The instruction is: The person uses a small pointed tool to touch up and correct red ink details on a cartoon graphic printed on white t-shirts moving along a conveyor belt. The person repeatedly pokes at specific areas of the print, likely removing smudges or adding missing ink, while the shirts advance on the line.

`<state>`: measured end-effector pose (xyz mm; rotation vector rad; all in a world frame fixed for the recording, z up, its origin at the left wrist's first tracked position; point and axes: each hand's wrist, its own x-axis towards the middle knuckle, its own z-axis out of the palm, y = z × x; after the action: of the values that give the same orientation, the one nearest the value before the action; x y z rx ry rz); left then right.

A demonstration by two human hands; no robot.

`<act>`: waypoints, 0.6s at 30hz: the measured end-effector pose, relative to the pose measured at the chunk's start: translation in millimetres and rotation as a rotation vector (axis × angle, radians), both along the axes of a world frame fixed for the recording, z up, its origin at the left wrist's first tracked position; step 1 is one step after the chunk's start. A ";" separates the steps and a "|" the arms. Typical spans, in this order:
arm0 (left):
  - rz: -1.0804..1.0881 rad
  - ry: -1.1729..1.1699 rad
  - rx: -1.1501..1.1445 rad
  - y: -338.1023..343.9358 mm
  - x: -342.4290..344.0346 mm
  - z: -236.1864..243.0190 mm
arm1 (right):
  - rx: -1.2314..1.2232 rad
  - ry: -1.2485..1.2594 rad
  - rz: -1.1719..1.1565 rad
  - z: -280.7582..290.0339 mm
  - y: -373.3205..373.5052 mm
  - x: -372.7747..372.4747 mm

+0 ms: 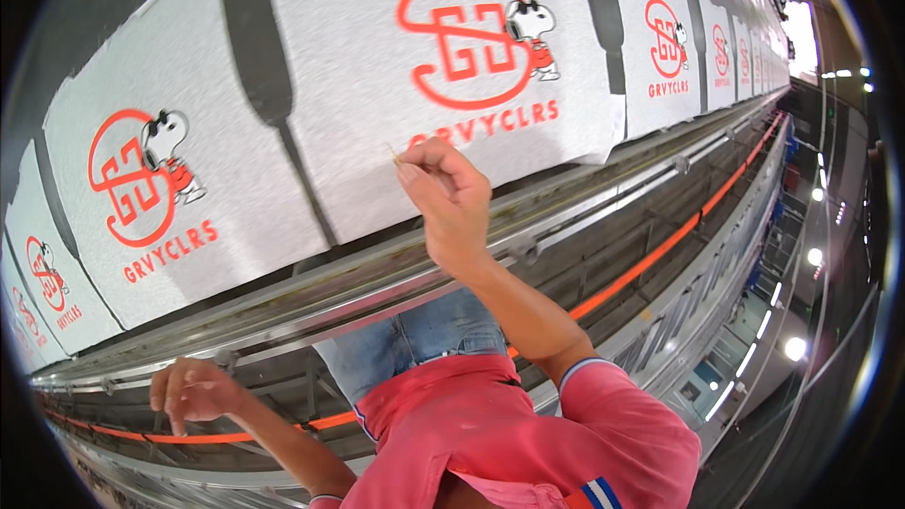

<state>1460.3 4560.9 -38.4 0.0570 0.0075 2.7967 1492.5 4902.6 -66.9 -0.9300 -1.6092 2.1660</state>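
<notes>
A: What is the right hand [451, 203] doing?

B: Its grip is pinched shut on a thin, pale sliver [392, 153], too small to identify, held against the lower edge of the grey fabric panel [377, 123] on the long tabletop [311, 269].

A: How does that panel look?

B: Flat, heathered grey and soft-looking, printed with a bright orange-red round emblem and a small cartoon dog. Matching panels lie in a row, with dark gaps between them.

A: And the left hand [189, 391]?

B: It hangs low beside the metal rails [283, 311], near an orange strip [660, 250], fingers curled loosely and holding nothing visible.
</notes>
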 end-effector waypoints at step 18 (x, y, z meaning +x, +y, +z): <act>0.081 -0.101 -0.200 157.6 72.9 -71.4 | 1.166 0.039 0.260 -67.3 274.8 49.1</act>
<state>1533.2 4718.5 -109.8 -0.1355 0.2694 2.8606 1541.6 5177.4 -134.2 -0.2937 -2.5265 0.9377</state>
